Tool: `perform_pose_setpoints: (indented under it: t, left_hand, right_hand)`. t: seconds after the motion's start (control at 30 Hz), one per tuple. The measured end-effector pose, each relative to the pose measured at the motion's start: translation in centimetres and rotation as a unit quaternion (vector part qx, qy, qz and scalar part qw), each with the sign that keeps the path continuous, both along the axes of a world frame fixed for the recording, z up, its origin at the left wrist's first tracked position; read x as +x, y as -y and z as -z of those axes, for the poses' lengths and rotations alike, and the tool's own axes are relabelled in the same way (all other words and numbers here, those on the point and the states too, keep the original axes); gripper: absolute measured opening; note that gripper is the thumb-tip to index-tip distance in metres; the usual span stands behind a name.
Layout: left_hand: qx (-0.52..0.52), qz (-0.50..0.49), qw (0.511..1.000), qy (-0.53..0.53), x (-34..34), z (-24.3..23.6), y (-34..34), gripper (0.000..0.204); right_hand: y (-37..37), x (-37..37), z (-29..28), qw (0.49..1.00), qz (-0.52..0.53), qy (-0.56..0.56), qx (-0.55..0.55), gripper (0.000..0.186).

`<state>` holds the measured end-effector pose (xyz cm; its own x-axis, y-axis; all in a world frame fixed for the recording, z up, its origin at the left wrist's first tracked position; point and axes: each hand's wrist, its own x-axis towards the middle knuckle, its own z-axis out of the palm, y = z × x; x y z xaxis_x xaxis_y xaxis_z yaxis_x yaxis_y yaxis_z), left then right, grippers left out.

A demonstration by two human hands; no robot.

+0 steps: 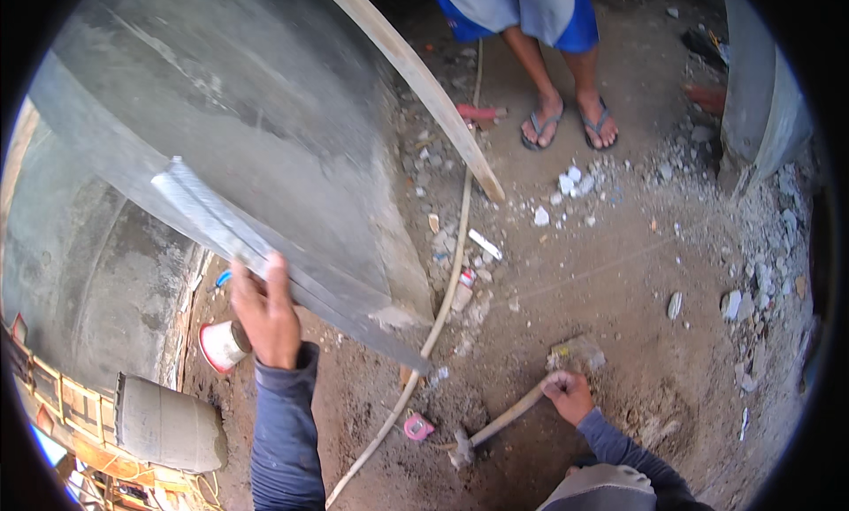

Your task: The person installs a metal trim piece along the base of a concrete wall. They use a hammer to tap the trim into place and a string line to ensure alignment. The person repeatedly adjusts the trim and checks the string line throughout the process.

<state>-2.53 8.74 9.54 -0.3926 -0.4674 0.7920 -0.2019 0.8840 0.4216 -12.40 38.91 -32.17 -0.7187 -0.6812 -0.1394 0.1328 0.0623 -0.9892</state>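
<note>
My left hand [265, 321] is closed on the lower end of a shiny metal strip [208, 206], thumb on top, at the left of the frame. The strip slants from my fingers toward the upper left, in front of a long grey board [340, 306]; whether the two touch, I can't tell. I'd judge it light and fairly stiff along its length, but thin enough to bend or dent if I squeeze hard. Its smooth face may slip in dusty fingers, and the edges could be sharp (I'd keep my palm off them). Holding one end leaves the rest to tip, so I'd rather grip nearer its middle.

At the lower right of centre, my right hand [570, 403] is curled at the handle end of a hammer [513, 415], just below a clear plastic bag [579, 352]; I can't tell whether it grips the handle. The hammer should feel head-heavy, steadiest held well down the handle.
</note>
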Motion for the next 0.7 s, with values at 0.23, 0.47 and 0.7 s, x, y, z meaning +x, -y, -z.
perform_pose_setpoints:
  t: [0.23,0.47,0.7]
  left_hand:
    - [0.187,0.143,0.866,0.442,-0.5,15.2,-8.7,0.052]
    - [0.309,0.182,0.756,0.547,1.4,35.0,-13.1,0.048]
    - [0.298,0.192,0.762,0.542,0.9,35.2,-14.0,0.036]
  right_hand:
    - [-1.3,-5.1,-2.2,0.993,0.107,-0.021,-0.045,0.007]
    - [2.9,-7.9,-9.2,0.994,0.068,-0.081,-0.011,0.012]
    - [11.1,-11.2,-15.4,0.856,-0.285,-0.372,0.216,0.01]
